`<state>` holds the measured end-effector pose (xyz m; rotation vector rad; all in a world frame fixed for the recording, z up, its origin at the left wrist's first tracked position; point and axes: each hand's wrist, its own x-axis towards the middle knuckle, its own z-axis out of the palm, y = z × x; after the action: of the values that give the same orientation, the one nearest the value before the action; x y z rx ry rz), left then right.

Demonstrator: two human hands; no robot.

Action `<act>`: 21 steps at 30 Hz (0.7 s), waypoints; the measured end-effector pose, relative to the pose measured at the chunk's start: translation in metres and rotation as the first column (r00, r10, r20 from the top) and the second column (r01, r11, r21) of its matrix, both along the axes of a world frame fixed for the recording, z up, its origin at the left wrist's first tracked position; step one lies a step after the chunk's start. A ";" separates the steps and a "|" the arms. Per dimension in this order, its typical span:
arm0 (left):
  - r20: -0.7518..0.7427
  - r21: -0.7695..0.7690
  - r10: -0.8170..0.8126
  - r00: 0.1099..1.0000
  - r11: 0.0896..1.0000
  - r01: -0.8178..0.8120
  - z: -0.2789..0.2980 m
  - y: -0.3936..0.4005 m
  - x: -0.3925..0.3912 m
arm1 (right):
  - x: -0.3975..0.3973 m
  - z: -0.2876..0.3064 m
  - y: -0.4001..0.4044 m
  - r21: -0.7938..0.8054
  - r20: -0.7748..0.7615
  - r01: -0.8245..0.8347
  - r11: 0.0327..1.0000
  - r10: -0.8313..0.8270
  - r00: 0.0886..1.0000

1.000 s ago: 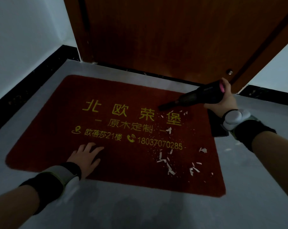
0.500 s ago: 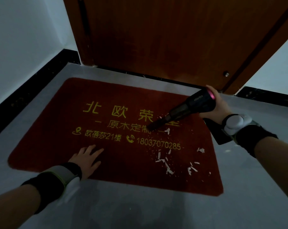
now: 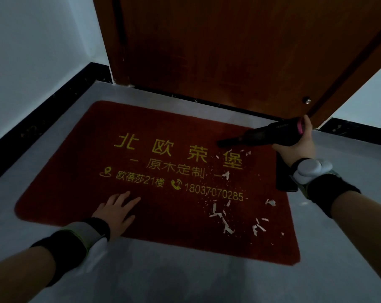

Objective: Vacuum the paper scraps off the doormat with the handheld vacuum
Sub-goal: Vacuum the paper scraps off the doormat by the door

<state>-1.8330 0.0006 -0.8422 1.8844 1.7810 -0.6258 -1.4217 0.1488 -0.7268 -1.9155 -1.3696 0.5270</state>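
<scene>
A red doormat [image 3: 80, 171] with yellow lettering lies on the grey floor before a door. White paper scraps [image 3: 225, 221] are scattered over its right half, with a few more near the nozzle. My right hand [image 3: 298, 145] grips a black handheld vacuum [image 3: 270, 135] with a pink ring at its rear. The narrow nozzle points left and sits low over the mat at its upper right, just above the topmost scraps. My left hand [image 3: 116, 211] rests flat on the mat's near edge, fingers spread.
A brown wooden door [image 3: 228, 51] stands shut behind the mat. White walls with black skirting [image 3: 43, 110] run along the left and far right. A dark flat object [image 3: 282, 178] lies under my right wrist at the mat's right edge. Grey floor [image 3: 185, 278] surrounds the mat.
The vacuum swung down and left over the scraps half a second ago, then drew back up and right to the mat's upper right. My left hand stayed put.
</scene>
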 end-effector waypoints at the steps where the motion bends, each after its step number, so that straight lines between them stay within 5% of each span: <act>1: 0.006 0.005 0.005 1.000 1.000 -0.005 0.000 0.000 0.000 | 0.000 -0.001 0.001 -0.008 -0.011 0.002 1.000 -0.002 1.000; 15: 0.014 0.044 0.008 1.000 0.999 -0.009 0.000 0.006 -0.003 | -0.013 -0.002 -0.007 0.037 0.000 -0.072 0.997 0.072 0.997; 21: -0.010 0.044 -0.010 1.000 0.999 0.011 0.001 0.007 0.000 | -0.030 -0.014 -0.019 -0.037 -0.060 -0.244 0.969 0.242 0.968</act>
<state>-1.8335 0.0073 -0.8417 1.9242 1.8062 -0.6052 -1.4521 0.1302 -0.7406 -1.7626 -1.5785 0.7285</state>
